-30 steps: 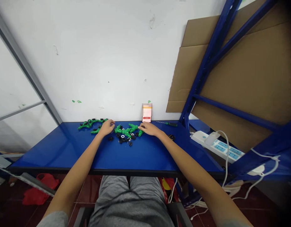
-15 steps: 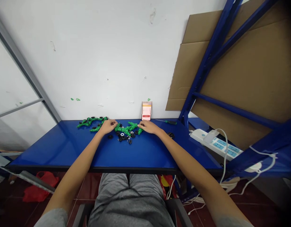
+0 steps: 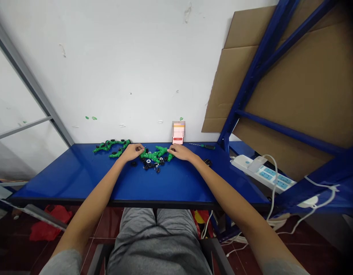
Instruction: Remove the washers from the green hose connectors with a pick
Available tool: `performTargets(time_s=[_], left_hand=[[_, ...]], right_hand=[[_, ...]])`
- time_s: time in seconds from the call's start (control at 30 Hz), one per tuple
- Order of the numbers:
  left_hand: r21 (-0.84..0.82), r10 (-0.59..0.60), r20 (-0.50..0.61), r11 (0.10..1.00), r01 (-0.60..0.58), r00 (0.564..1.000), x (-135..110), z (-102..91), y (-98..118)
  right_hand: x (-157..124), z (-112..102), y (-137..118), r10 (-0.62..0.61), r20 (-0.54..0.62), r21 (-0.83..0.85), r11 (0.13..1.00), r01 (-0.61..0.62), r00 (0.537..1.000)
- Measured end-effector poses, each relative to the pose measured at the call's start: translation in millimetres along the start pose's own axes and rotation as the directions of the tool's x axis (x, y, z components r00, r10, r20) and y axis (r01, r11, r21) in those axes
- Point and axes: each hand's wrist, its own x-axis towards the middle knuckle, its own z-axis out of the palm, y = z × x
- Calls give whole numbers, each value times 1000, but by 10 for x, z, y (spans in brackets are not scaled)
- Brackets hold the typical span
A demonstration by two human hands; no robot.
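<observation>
A heap of green plastic fittings (image 3: 155, 155) lies at the back middle of the blue table (image 3: 170, 187), with small black and white rings (image 3: 150, 165) scattered in front of it. My left hand (image 3: 133, 151) rests at the heap's left edge, fingers curled over a green piece. My right hand (image 3: 180, 152) rests at the heap's right edge, fingertips pressed on a green fitting (image 3: 170, 156). What each hand grips is too small to make out.
More green fittings (image 3: 111, 145) lie in a row at the back left. A small pink and white box (image 3: 178, 133) stands against the wall. A green-handled screwdriver (image 3: 204, 146) lies behind my right hand. A white power strip (image 3: 262, 174) and cables sit on the right, under blue shelf posts and cardboard.
Both hands have edged slightly inward onto the heap. The view has shifted a little. Nothing has been lifted.
</observation>
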Motion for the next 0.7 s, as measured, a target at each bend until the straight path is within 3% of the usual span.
performTargets(time_s=[0.7], left_hand=[[64, -1, -26, 998, 2, 1000, 40, -20, -66]], right_hand=[[-18, -15, -24, -2, 1, 4, 1000, 2, 1000]])
